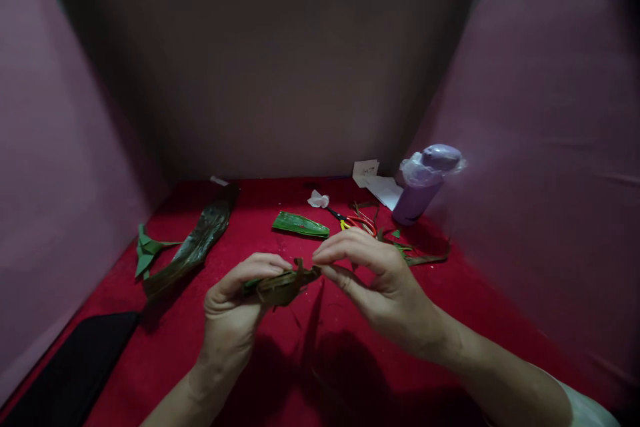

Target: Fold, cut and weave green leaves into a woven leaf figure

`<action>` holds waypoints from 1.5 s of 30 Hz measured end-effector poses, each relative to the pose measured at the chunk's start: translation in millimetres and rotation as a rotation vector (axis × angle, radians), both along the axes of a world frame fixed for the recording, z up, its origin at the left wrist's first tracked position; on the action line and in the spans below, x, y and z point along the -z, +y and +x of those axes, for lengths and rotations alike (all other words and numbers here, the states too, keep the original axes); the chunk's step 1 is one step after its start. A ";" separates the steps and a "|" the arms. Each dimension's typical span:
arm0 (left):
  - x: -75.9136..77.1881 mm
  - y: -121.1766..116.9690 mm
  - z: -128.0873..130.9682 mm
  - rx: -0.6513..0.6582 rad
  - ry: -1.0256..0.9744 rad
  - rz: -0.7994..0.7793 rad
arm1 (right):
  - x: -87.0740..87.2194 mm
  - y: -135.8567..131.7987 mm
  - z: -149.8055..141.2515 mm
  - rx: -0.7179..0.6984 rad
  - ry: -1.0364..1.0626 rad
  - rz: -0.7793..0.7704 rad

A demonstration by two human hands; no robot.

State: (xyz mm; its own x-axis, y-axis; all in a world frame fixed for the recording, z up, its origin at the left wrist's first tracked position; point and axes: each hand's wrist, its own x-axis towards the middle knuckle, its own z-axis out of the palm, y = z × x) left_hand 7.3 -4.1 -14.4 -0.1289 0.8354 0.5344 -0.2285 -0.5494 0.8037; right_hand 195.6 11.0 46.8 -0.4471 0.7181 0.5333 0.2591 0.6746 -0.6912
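Observation:
My left hand point(235, 303) is closed around a folded bundle of green and brownish leaf point(280, 288), held above the red tabletop. My right hand point(373, 280) pinches the bundle's right end between thumb and fingers. A curled strip of leaf sticks up from the bundle's top. Beyond the hands lies a cut piece of green leaf point(300, 224). Just behind my right hand, scissors with red and yellow handles point(350, 221) are partly hidden by the fingers.
A long dark leaf point(207, 233) and a folded green leaf shape point(146, 250) lie at left, near a black flat object point(75, 367). At right are leaf scraps point(425, 258), a purple tumbler point(417, 201), white papers point(384, 191) and a crumpled tissue point(318, 199). Walls enclose the table.

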 end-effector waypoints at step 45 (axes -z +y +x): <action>-16.0 -6.6 -4.6 0.188 -0.040 0.041 | 0.4 -6.1 9.7 0.031 -0.129 0.410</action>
